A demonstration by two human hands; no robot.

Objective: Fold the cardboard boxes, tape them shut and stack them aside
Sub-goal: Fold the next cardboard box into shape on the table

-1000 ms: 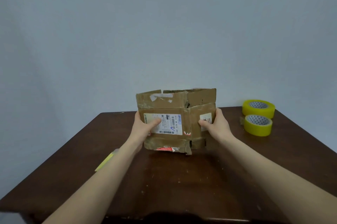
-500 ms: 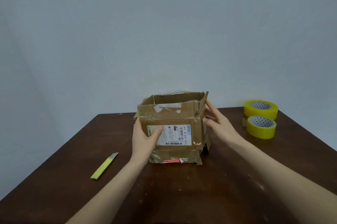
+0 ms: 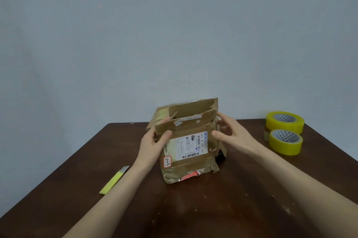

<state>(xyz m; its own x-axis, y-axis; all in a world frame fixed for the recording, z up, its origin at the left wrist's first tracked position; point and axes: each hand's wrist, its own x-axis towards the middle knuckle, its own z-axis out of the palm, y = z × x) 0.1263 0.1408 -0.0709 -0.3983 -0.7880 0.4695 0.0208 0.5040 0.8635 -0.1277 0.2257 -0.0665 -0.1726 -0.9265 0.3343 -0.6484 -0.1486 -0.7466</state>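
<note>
The worn brown cardboard box (image 3: 190, 140) stands upright near the middle of the dark brown wooden table (image 3: 193, 208), straight in front of me. Its top flaps are up and unsealed. I judge it light and probably empty, but tired. The corrugated walls look creased and the bottom edge is ragged with old tape, so it should flex and skew if I squeeze 1 corner. The white shipping label (image 3: 186, 146) on the near face may be slick under a thumb. I think it is best taken by 2 opposite walls, low on the panels and not by the floppy flaps, folding each flap along its own crease.

My left hand (image 3: 153, 144) grips the box at its upper left corner, thumb on the near face and fingers wrapped behind the left edge. My right hand (image 3: 230, 135) is spread and loose at the upper right corner, thumb by the near face and fingertips at the right wall. I cannot tell whether they press it. The box sits between my 2 hands.

Well to my right lie a yellow roll of packing tape (image 3: 284, 122) and a 2nd yellow roll (image 3: 285, 141) just in front of it. A yellow utility knife (image 3: 114, 180) lies to my left.
</note>
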